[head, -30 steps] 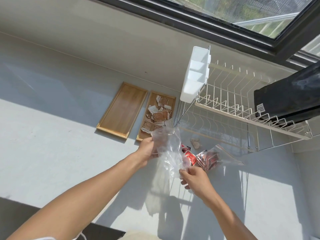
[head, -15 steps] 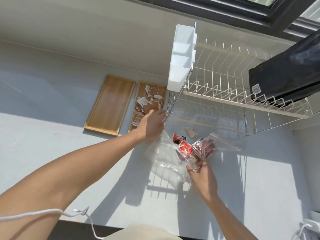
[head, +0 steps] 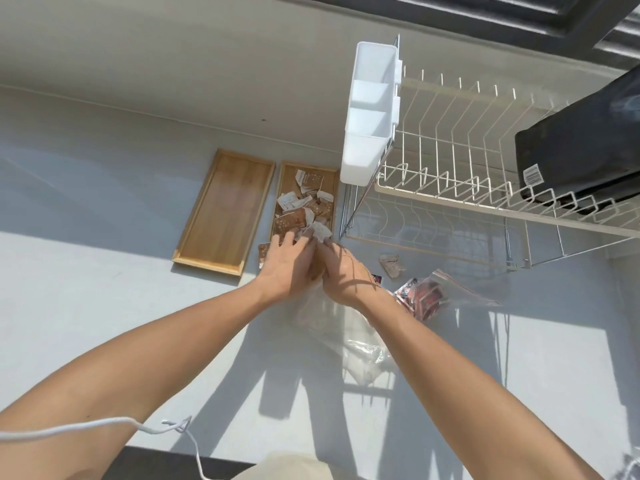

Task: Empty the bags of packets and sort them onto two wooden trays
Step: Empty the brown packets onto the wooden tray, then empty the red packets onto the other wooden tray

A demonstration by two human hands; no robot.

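Observation:
Two wooden trays lie side by side at the back of the counter. The left tray [head: 225, 209] holds nothing. The right tray [head: 333, 178] carries a heap of brown and white packets [head: 298, 216]. My left hand [head: 289, 263] rests with spread fingers on the packets at that tray's near end. My right hand [head: 344, 273] presses against it, its fingertips hidden by a white packet [head: 320, 232]. An emptied clear bag [head: 349, 336] lies flat under my right wrist. A second clear bag [head: 433, 296] with red packets inside lies to the right.
A white wire dish rack [head: 450, 202] with a white cutlery holder [head: 372, 112] stands right of the trays; a black object [head: 581, 150] sits on it. One loose brown packet [head: 391, 266] lies under the rack. A white cord [head: 104, 426] hangs near my left arm.
Both hands have let go of the emptied clear bag, which now lies on the counter. My left hand went to the right tray first; my right hand has joined it there.

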